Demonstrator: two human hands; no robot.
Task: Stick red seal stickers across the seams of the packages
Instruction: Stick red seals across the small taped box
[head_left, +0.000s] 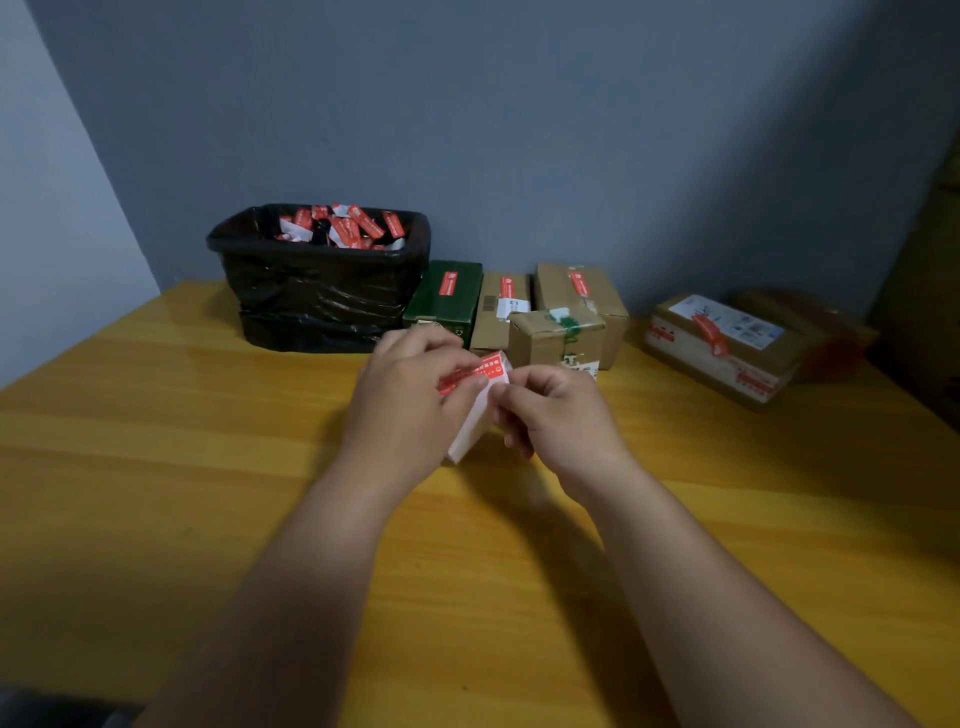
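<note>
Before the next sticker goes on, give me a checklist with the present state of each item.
1. Left hand holds the red seal sticker: ok.
2. Right hand pinches the white backing paper: ok.
3. Sticker fully peeled: cannot tell.
4. Small brown cardboard box with green tape has no red seal: not ok.
5. Dark green box sealed: ok.
6. Black-lined waste bin beside the boxes: ok.

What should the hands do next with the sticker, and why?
Probably peel the red sticker fully off its white backing: both hands, left and right, pinch it, and the small brown box shows no red seal.
</note>
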